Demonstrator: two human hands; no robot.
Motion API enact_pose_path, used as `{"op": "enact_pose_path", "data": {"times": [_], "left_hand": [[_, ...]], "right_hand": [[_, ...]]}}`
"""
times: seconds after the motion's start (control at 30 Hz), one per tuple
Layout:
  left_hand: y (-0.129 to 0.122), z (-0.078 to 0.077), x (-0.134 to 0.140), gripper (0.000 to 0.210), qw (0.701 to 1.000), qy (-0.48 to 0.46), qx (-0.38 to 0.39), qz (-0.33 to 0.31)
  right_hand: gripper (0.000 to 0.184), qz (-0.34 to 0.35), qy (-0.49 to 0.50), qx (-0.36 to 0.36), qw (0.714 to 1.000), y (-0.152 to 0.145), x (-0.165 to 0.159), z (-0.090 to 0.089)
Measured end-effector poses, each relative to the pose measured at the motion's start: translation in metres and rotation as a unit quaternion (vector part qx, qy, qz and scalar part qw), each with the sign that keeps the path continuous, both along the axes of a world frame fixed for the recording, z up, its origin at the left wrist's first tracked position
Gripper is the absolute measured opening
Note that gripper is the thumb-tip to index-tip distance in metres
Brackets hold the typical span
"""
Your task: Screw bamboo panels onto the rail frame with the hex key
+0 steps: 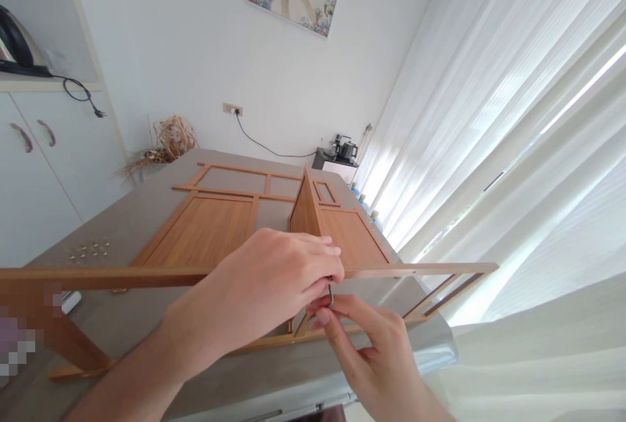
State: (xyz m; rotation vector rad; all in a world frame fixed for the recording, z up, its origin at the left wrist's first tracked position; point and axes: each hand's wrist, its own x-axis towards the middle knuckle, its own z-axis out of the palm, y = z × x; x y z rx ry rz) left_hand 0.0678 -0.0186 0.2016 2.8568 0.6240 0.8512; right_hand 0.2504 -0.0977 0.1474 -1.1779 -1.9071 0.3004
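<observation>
A long wooden frame [147, 276] stands on edge across the table in front of me. My left hand [278, 269] reaches over its top rail, with the fingers closed round the rail where an upright wooden panel [304, 203] meets it. Just below, my right hand [374, 344] pinches a small bent hex key [331, 296] between thumb and fingers. The key's upper end points up to the rail under my left fingertips; the fastener there is hidden by my fingers.
Wooden panels [208, 229] and an open frame [235, 179] lie flat behind. Several small screws [90, 250] are scattered at the left. A dark kettle [347, 150] stands on a small cabinet at the back, and white curtains [489, 115] hang along the right.
</observation>
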Motion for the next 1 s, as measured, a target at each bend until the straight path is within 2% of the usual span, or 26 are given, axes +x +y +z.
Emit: {"op": "enact_pose_path", "data": {"times": [0.1,0.2,0.47,0.67,0.87,1.0], "left_hand": [[0.000,-0.001,0.000,0.023,1.000,0.008,-0.007,0.006],[0.000,-0.002,0.000,0.018,1.000,0.006,-0.001,0.007],[0.002,-0.004,0.000,0.017,0.999,-0.009,0.038,0.003],[0.000,-0.002,0.000,0.018,0.999,-0.009,0.028,0.011],[-0.002,0.000,0.001,0.020,1.000,-0.010,0.013,0.026],[-0.002,0.000,0.001,0.020,0.999,-0.015,0.012,0.026]], "right_hand": [[0.012,-0.006,-0.071,0.097,0.993,0.000,0.004,-0.004],[0.012,-0.027,-0.120,0.131,0.984,0.001,0.012,-0.006],[0.011,-0.023,-0.165,0.134,0.977,0.005,0.021,-0.002],[0.011,-0.034,-0.168,0.119,0.978,0.006,0.024,-0.002],[0.015,-0.033,-0.215,0.127,0.968,0.002,0.024,0.008],[0.016,-0.043,-0.172,0.089,0.980,0.000,0.021,0.009]]}}
